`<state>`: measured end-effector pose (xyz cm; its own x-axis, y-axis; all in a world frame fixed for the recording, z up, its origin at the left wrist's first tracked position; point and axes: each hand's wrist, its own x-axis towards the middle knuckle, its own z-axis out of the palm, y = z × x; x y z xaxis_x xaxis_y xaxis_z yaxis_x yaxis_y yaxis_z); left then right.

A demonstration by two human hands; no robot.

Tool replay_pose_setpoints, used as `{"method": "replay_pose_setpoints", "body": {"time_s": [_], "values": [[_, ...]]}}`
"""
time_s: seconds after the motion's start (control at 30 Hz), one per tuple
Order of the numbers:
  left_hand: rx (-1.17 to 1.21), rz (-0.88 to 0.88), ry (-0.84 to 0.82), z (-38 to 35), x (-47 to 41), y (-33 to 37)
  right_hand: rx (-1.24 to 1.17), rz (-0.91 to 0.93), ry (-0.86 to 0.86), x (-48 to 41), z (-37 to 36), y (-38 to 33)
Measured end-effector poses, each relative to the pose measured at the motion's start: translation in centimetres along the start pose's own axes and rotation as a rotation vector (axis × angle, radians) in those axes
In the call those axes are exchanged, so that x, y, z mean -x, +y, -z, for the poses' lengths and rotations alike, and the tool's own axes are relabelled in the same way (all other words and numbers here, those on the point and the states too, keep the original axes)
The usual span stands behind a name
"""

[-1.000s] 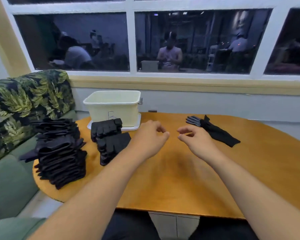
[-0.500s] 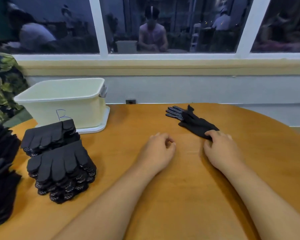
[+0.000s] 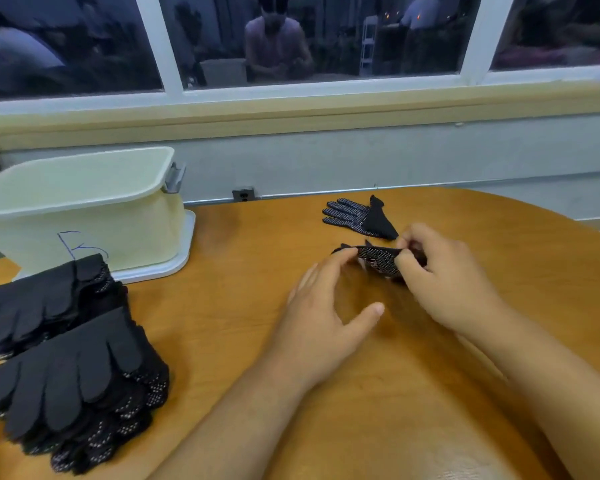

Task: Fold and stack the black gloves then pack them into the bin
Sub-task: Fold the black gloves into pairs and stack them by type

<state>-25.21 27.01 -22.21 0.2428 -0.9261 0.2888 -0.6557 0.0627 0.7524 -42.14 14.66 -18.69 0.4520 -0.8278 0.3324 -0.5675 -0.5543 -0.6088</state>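
A black glove with white grip dots (image 3: 378, 259) is lifted just off the wooden table (image 3: 413, 410). My right hand (image 3: 444, 282) pinches its right end. My left hand (image 3: 323, 317) has its fingertips on the glove's left edge, thumb spread below. A second dotted black glove (image 3: 359, 218) lies flat on the table just beyond them. Two stacks of folded black gloves sit at the left, the near stack (image 3: 80, 386) and the far stack (image 3: 49, 299). The pale yellow bin (image 3: 84, 209) stands behind them on a white lid.
A wall with a socket (image 3: 244, 194) and a window ledge runs behind the table. Reflections of people show in the dark window panes. The table's curved edge runs off to the right.
My right hand has picked one glove off the pair and pulled it nearer. My left hand has come up to its other end. The view has moved closer to the table.
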Motion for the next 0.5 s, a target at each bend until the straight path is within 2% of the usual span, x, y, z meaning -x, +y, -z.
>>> {"method": "replay_pose_setpoints", "body": {"time_s": [0.13,0.23,0.37,0.5], "values": [[0.035,-0.014,0.15,0.3,-0.5,0.3,-0.402,0.024,-0.234,-2.0,1.2,-3.1],[0.217,0.11,0.141,1.2,-0.9,-0.4,-0.672,-0.087,-0.312,-4.2,1.1,-3.6],[0.585,0.274,0.018,2.3,-1.8,-1.5,-0.773,-0.209,-0.419,-6.7,-0.6,-1.8],[0.727,0.309,0.064,2.5,-2.1,-1.8,-0.843,-0.321,-0.49,-7.8,-3.0,1.0]]}}
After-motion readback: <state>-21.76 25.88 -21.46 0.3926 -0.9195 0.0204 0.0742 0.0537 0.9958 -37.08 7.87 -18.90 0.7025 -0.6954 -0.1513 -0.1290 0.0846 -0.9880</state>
